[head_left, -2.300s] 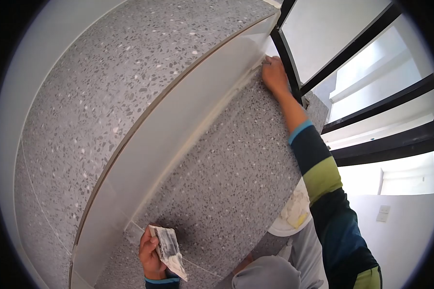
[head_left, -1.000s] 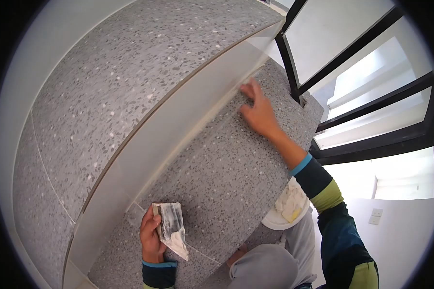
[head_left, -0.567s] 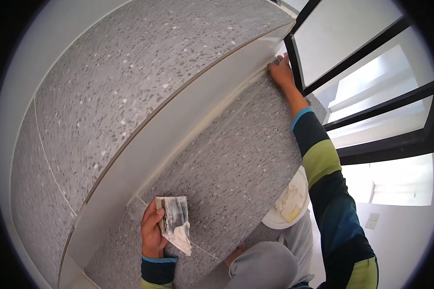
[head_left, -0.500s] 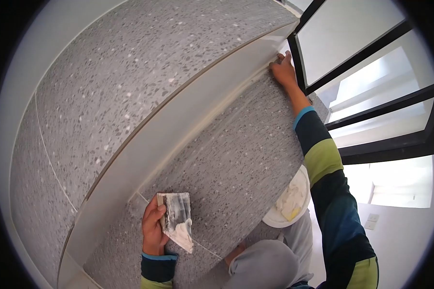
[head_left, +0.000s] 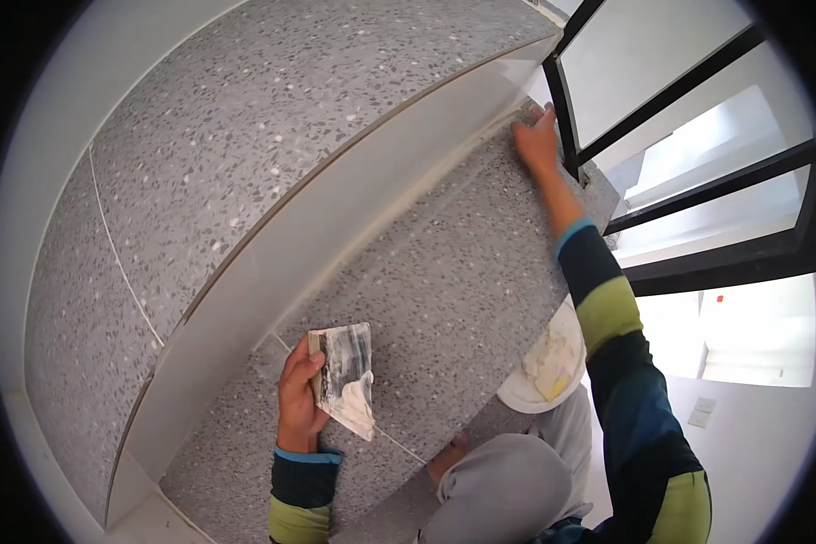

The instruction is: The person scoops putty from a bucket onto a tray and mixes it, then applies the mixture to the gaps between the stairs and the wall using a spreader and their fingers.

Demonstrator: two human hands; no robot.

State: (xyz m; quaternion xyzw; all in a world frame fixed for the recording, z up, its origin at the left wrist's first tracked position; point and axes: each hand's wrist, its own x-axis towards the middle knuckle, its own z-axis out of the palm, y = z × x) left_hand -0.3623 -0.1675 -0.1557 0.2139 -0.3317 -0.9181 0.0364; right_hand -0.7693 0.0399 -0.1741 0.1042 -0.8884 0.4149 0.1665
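Observation:
My left hand (head_left: 297,399) grips a wide, flat putty scraper (head_left: 343,367) by its tan edge, thumb on top. Streaks cover its face, and a lump of white paste sits at its lower corner. At the far end of the tread, my right hand (head_left: 537,145) is at the corner where the pale riser (head_left: 335,249) meets the speckled grey step (head_left: 426,263), close to the black frame. Its fingers are bent and slightly blurred; whatever they hold is hidden. A pale line of filler (head_left: 399,201) runs along that joint.
A white round tub (head_left: 508,396) of pale paste with a yellow patch stands beside my grey-clad knee (head_left: 508,490). Black metal framing (head_left: 698,192) with panes rises close on the right. Another speckled tread (head_left: 245,154) lies above the riser. A wall switch (head_left: 701,412) is at lower right.
My left hand and the scraper appear higher and slightly to the right. The right hand sits slightly lower and its fingers look more bent. The whole view has shifted a little.

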